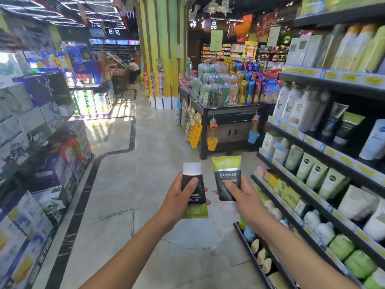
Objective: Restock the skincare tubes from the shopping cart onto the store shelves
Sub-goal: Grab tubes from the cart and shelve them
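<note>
The person is standing in a shop aisle, holding one tube in each hand out over the floor (145,174). The left hand (177,198) is gripping the left tube (198,198) around its dark middle. Its fingers (192,183) are wrapping round the tube with the thumb lying across the front, so the white cap is sticking up above the fingers and the flat green end is hanging below them. The right hand (244,196) is gripping the right tube (227,172) the other way up. This tube's flat green end is pointing up above the fingers, its lower end is hiding inside the palm, and the thumb is pressing on the dark front. The two tubes are sitting side by side, near each other but apart, with the fingertips of both hands reaching into the gap between them. To the right of the right hand's fingers, the shelves (312,140) are running along the aisle, carrying rows of green and white tubes and bottles. Beyond the fingers, farther up the aisle, a dark desk (229,119) is carrying packets of snacks.
</note>
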Tool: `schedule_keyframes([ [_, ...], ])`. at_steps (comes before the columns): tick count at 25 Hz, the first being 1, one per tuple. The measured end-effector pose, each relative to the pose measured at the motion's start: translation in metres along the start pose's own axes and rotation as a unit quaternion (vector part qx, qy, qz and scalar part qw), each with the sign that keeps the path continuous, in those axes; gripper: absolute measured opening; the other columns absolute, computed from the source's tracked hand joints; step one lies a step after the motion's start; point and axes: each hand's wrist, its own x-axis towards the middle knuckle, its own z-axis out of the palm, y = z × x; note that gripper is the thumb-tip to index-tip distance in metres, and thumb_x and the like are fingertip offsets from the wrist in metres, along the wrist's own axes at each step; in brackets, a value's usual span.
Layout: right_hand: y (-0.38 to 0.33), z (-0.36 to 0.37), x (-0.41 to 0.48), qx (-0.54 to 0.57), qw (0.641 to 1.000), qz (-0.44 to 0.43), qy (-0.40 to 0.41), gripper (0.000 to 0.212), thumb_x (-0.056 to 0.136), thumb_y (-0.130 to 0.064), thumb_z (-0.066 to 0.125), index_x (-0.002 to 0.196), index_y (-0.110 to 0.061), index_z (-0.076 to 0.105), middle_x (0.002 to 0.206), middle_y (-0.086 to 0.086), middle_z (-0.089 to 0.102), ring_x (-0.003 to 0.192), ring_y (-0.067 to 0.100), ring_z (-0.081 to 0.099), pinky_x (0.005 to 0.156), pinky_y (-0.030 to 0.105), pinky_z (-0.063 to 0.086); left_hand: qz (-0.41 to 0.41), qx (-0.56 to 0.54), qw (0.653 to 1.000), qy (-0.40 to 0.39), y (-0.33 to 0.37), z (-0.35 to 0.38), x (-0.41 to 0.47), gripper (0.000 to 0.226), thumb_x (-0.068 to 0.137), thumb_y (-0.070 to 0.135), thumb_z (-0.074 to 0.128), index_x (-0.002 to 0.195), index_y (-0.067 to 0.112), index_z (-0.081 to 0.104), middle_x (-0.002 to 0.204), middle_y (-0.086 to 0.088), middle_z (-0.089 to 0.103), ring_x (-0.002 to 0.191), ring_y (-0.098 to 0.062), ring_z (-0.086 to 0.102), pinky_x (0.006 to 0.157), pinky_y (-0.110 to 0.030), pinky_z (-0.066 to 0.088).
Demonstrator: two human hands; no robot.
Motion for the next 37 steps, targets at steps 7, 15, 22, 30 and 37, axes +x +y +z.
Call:
schedule_keyframes([
  [7,0.008,-0.015,0.091,0.011,0.996,0.005,0.089,0.019,0.105,-0.022,0.054,0.124,-0.021,0.058,0.107,0.006,0.076,0.096,0.022,0.075,0.086,0.043,0.059,-0.007,0.011,0.996,-0.084,-0.001,0.006,0.13,0.019,0.108,0.025,0.05,0.121,0.011,0.051,0.1,-0.016,0.074,0.085,-0.046,0.075,0.078,-0.047,0.062],
  [15,0.022,-0.104,0.174,-0.01,0.983,0.011,0.185,0.021,0.105,-0.023,0.055,0.125,-0.026,0.06,0.114,-0.002,0.075,0.102,0.014,0.073,0.09,0.036,0.058,-0.002,0.035,0.983,-0.181,-0.015,0.098,0.261,0.019,0.108,0.023,0.05,0.124,0.012,0.052,0.1,-0.017,0.075,0.087,-0.045,0.075,0.074,-0.043,0.064],
  [22,0.029,-0.195,0.213,0.027,0.969,0.019,0.245,0.021,0.105,-0.02,0.054,0.125,-0.017,0.06,0.106,0.0,0.077,0.092,0.015,0.074,0.076,0.031,0.061,0.031,0.063,0.965,-0.254,-0.033,0.195,0.337,0.014,0.108,0.027,0.052,0.12,0.029,0.06,0.104,-0.005,0.078,0.091,-0.029,0.077,0.081,-0.044,0.062],
  [30,0.032,-0.268,0.228,0.006,0.928,0.021,0.371,0.024,0.104,-0.022,0.056,0.128,-0.021,0.059,0.118,0.003,0.074,0.103,0.017,0.073,0.082,0.032,0.06,0.057,0.091,0.919,-0.378,-0.043,0.29,0.401,0.029,0.104,0.045,0.056,0.132,0.036,0.057,0.122,0.004,0.073,0.11,-0.014,0.071,0.098,-0.037,0.056],
  [37,0.022,-0.3,0.243,-0.039,0.887,0.017,0.46,0.023,0.102,-0.024,0.061,0.124,-0.025,0.063,0.118,-0.007,0.074,0.11,0.011,0.069,0.095,0.03,0.053,0.056,0.102,0.879,-0.462,-0.053,0.342,0.458,0.037,0.099,0.058,0.055,0.132,0.04,0.056,0.122,0.013,0.072,0.116,-0.008,0.067,0.105,-0.039,0.049],
])
